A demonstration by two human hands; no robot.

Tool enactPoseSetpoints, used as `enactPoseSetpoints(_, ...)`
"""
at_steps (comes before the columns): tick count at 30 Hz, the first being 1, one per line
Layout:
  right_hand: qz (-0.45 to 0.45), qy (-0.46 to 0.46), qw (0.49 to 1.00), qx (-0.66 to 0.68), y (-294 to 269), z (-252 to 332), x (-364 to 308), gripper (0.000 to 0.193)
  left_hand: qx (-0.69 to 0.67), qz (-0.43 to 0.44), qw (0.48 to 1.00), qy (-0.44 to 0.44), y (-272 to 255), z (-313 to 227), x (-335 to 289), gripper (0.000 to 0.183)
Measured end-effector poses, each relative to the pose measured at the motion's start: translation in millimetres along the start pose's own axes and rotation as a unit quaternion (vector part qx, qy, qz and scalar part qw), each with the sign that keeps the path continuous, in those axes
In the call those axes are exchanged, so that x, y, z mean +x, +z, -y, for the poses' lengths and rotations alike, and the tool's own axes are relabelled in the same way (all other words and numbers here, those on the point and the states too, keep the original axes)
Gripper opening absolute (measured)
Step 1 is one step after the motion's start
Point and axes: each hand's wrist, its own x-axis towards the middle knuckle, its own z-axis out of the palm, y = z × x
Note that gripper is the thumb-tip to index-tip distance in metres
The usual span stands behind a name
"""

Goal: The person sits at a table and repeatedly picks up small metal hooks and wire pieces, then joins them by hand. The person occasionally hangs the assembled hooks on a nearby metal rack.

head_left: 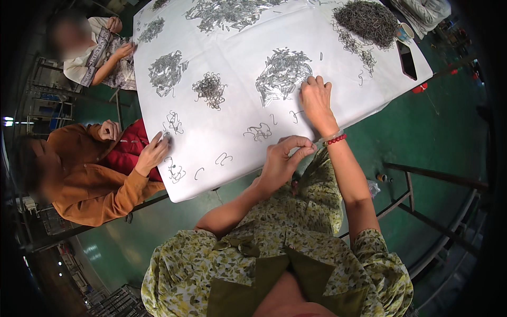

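Note:
My left hand (285,161) is at the table's near edge, thumb and forefinger pinched together. What they hold, if anything, is too small to make out. Farther forward, my right hand (318,100), with a red bead bracelet (335,139) at the wrist, curls its fingers at the right edge of a pile of small silvery metal pieces (283,74). Whatever its fingertips hold is hidden. Left of my left hand lies a small cluster of bent wire hooks (259,132). Two loose hooks (296,115) rest between that cluster and my right wrist.
A white-covered table (237,100) bears a large dark heap of hooks (367,24), a cup (405,33) and a phone (406,59) at right. More metal piles (167,73) and a hook pile (209,90) lie leftward. Two people sit along the left side, one's hand (152,154) over hooks.

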Motion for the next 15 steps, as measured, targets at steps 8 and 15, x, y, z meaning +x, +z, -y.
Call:
enactPoseSetpoints(8,-0.01,0.203,0.783,0.588,-72.9,-0.8,-87.7,0.014,-0.051,-0.012,0.997,-0.058,-2.5,18.6,22.6,0.011)
enactPoseSetpoints(15,-0.109,0.197,0.826,0.517,-85.0,30.2,-115.5,0.007,-0.042,0.053,0.998,-0.007,-4.9,18.3,28.3,0.015)
